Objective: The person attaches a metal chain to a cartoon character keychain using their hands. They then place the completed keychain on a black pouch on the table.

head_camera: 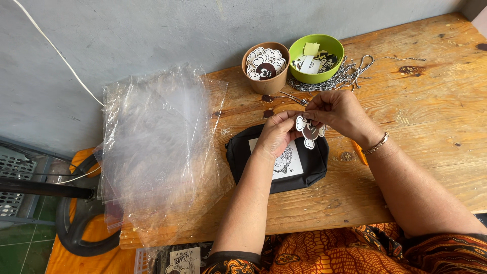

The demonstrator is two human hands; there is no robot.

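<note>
My left hand (pixel 278 133) and my right hand (pixel 339 112) meet above a black pouch (pixel 314 163) with a white printed panel lying on the wooden table (pixel 421 127). Between the fingertips of both hands is a small black-and-white cut-out charm (pixel 309 131) shaped like a bear head. My right wrist wears a thin bracelet (pixel 376 145). A thin ball chain (pixel 291 97) runs on the table towards my right fingers.
A brown cup (pixel 266 85) holds several more black-and-white charms. Beside it a green bowl (pixel 318 45) holds paper pieces. A heap of ball chains (pixel 350 75) lies next to the bowl. A stack of clear plastic bags (pixel 157 147) covers the table's left end. An orange-handled tool (pixel 359 151) lies under my right wrist.
</note>
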